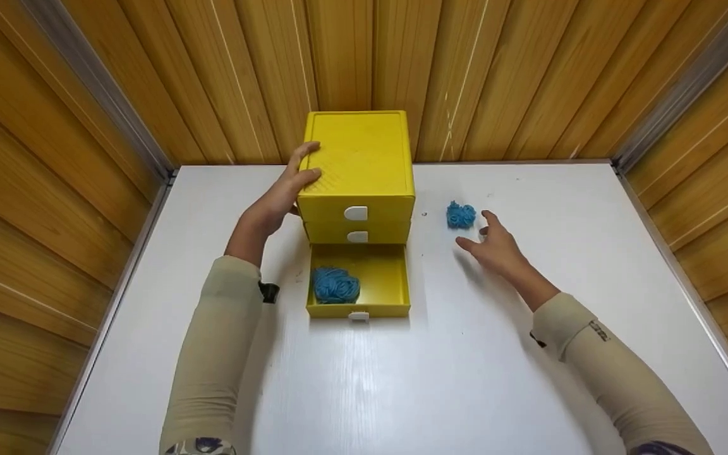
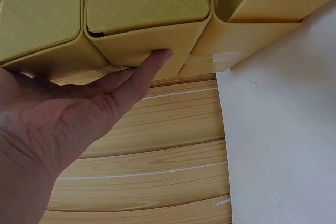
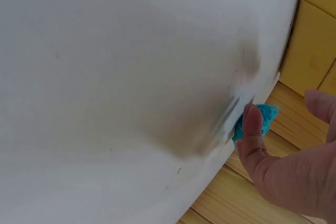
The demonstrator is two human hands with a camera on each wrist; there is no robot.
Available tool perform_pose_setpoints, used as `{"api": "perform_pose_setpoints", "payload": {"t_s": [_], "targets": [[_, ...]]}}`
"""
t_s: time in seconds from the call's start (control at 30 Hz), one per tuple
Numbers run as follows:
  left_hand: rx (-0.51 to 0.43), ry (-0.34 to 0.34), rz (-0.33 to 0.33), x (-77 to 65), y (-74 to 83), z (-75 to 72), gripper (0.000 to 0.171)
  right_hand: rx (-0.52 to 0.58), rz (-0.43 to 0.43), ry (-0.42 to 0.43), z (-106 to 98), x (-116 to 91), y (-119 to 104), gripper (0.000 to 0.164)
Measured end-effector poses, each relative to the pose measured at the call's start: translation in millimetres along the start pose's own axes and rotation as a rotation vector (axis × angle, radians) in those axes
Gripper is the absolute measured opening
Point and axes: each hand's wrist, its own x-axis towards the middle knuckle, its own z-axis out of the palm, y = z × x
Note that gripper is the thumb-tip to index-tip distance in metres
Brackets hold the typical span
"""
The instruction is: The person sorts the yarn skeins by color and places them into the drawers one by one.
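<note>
A yellow drawer cabinet [image 1: 364,151] stands at the back of the white table, its bottom drawer [image 1: 383,278] pulled out. In that drawer's left part lies a blue yarn ball [image 1: 336,285]. My left hand [image 1: 279,193] rests along the cabinet's left side, thumb and a finger over the top edge; in the left wrist view the hand [image 2: 79,108] lies against the side wall with its fingers extended. A smaller blue yarn bundle [image 1: 461,215] sits on the table to the right of the cabinet. Beside it is my right hand [image 1: 497,246], thumb and fingers spread apart, nothing between them.
The two upper drawers, with white handles [image 1: 356,213], are closed. Yellow wood-slat walls [image 1: 515,76] stand behind the white table [image 1: 364,379] and on both sides. Clear tape [image 2: 210,61] runs across the cabinet's side.
</note>
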Motion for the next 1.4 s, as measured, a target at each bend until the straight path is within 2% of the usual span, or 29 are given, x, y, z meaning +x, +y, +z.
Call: {"api": "perform_pose_setpoints", "payload": {"t_s": [0.37, 0.7, 1.03, 1.27, 1.4], "targets": [[-0.012, 0.006, -0.003, -1.7, -1.7, -2.9, 0.061, 0.018, -0.001, 0.042, 8.2, 33.1, -6.4, 0.095], [0.017, 0.01, -0.018, 1.1, -1.4, -0.4, 0.063, -0.104, -0.09, 0.104, 7.9, 56.3, -4.5, 0.08], [0.008, 0.007, -0.013, 1.6, -1.9, -2.2, 0.061, -0.024, -0.056, 0.09, 8.4, 70.3, -1.7, 0.062], [0.006, 0.006, -0.022, 2.1, -2.7, -2.2, 0.061, 0.044, -0.007, 0.067, 5.2, 70.3, -0.7, 0.059], [0.004, -0.004, -0.016, 2.8, -3.1, -1.5, 0.062, 0.105, 0.027, 0.045, 3.9, 68.8, -0.7, 0.051]]}}
